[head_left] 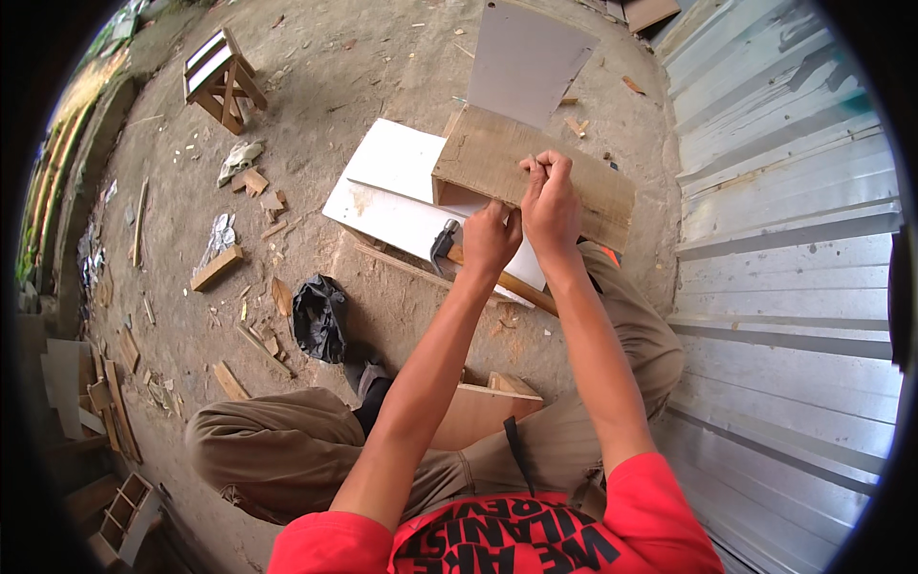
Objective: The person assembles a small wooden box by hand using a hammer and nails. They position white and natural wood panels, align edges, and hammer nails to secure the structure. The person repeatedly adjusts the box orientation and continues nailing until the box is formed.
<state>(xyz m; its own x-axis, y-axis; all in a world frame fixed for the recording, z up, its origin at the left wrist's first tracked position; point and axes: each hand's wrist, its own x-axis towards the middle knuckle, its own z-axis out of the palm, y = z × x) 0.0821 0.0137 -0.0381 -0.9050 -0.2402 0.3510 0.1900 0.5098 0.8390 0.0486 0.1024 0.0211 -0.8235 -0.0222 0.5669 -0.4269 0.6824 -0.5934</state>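
Note:
A rough brown wooden board (516, 167) forms the top of a box-like piece standing on a white panel (382, 196). My right hand (553, 203) is closed, knuckles up, over the near part of the board. Beside it, my left hand (491, 237) is closed at the board's near edge. Whatever lies between the fingers of either hand is hidden. Just below my left hand a claw hammer (523, 292) rests on the white panel, its handle passing under my wrists. Behind the brown board rises a pale upright panel (526, 62).
A small wooden stool (225, 78) stands at the far left. Wood offcuts (218, 267) and a black plastic bag (319, 318) lie on the dirty floor. A corrugated metal wall (779, 258) runs along the right. A wooden piece (488, 413) sits between my legs.

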